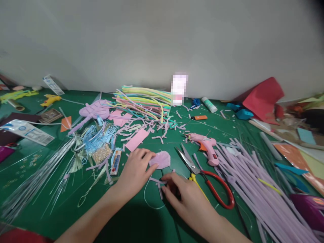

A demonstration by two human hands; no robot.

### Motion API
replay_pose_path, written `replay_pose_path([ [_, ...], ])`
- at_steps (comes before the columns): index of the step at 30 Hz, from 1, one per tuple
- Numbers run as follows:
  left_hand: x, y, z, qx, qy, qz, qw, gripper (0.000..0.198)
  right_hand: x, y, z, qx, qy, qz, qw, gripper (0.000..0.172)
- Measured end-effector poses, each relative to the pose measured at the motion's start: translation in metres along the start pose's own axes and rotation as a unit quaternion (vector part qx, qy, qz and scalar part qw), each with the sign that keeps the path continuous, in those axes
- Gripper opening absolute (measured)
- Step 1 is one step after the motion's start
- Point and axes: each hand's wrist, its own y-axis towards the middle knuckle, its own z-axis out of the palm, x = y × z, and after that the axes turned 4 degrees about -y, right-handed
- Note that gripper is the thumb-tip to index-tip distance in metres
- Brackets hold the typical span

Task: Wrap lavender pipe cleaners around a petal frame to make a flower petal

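Note:
My left hand (135, 170) rests on the green mat (45, 175), its fingers closed on the edge of a lilac shell-shaped piece (161, 159) made of pipe cleaners. My right hand (186, 195) lies just below it, fingers curled over short lilac pipe-cleaner bits (158, 184); what it pinches is hidden. A thin white wire loop (149, 199) curves between both hands. Red-handled scissors (207, 180) lie open right beside my right hand.
A pink glue gun (207, 148) sits behind the scissors. Lilac pipe cleaners (255, 189) fan out at the right. Coloured pipe cleaners (144, 101), pink paper (136, 139), silver wires (37, 179), a glue stick (209, 104) and red paper (263, 99) crowd the rest.

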Motion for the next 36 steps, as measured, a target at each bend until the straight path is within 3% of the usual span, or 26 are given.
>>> replay_pose_path([
  [8,0.008,-0.003,0.003,-0.048,-0.065,0.031,0.996,0.019,-0.003,0.001,-0.002,0.005,-0.01,-0.01,1.0,0.015],
  [12,0.016,-0.003,0.005,-0.069,-0.036,0.054,0.996,0.02,-0.003,0.002,-0.001,0.014,-0.002,-0.003,1.0,0.016],
  [26,0.017,-0.005,0.01,-0.044,0.017,0.082,0.996,0.031,-0.007,0.007,0.003,0.016,0.024,0.003,1.0,0.019],
  [33,0.015,-0.009,0.015,-0.028,0.039,0.09,0.995,0.04,-0.01,0.011,0.006,-0.011,0.03,0.007,0.999,0.021],
  [36,0.017,-0.007,0.009,-0.037,0.053,0.092,0.994,0.043,-0.009,0.012,0.005,-0.012,0.021,0.003,1.0,0.02],
])
